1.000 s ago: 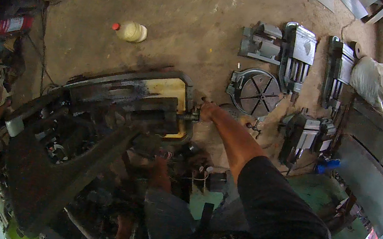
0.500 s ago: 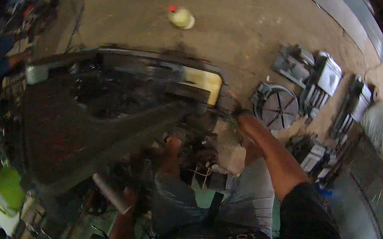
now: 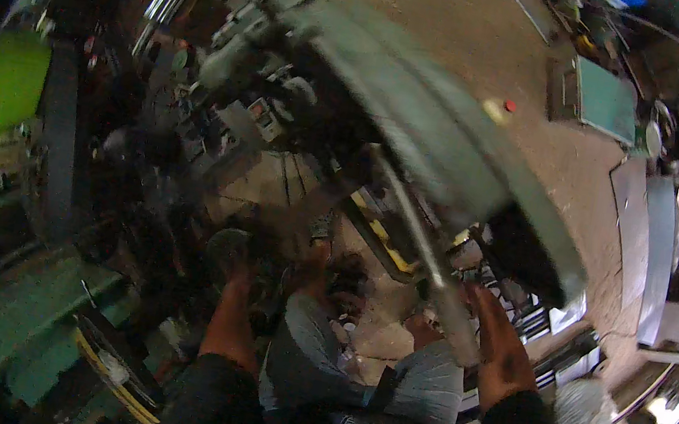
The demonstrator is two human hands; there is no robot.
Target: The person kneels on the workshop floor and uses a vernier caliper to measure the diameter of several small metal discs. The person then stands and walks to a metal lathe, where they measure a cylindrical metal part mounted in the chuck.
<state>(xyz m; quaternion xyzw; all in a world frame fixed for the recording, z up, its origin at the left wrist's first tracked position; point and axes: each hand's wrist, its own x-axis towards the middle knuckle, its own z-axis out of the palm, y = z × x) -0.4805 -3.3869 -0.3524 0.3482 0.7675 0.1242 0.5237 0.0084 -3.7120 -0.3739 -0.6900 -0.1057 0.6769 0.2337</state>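
A long grey-green metal cover (image 3: 423, 124) slants across the upper middle, raised and smeared by motion, with a dark hollow at its lower right end. My right hand (image 3: 483, 308) is closed at that end, its fingertips partly hidden. A pale metal bar (image 3: 419, 237) runs down below the cover and passes in front of this hand. My left hand (image 3: 233, 247) is low on the left, among dark, blurred machine parts. Its fingers are too smeared to read. A yellow-edged frame (image 3: 379, 240) shows beneath the cover, beyond my knees.
Beyond the cover, a pale bottle with a red cap (image 3: 497, 111) stands on the brown floor. A green-topped box (image 3: 604, 98) and flat metal sheets (image 3: 628, 229) lie to the right. A bright green panel (image 3: 12, 80) and a green machine surface (image 3: 43, 313) are on the left.
My view has swung left. The cover has gone from lying at the left to slanting raised across the upper middle. My left hand has moved forward from the pale bar-like edge.
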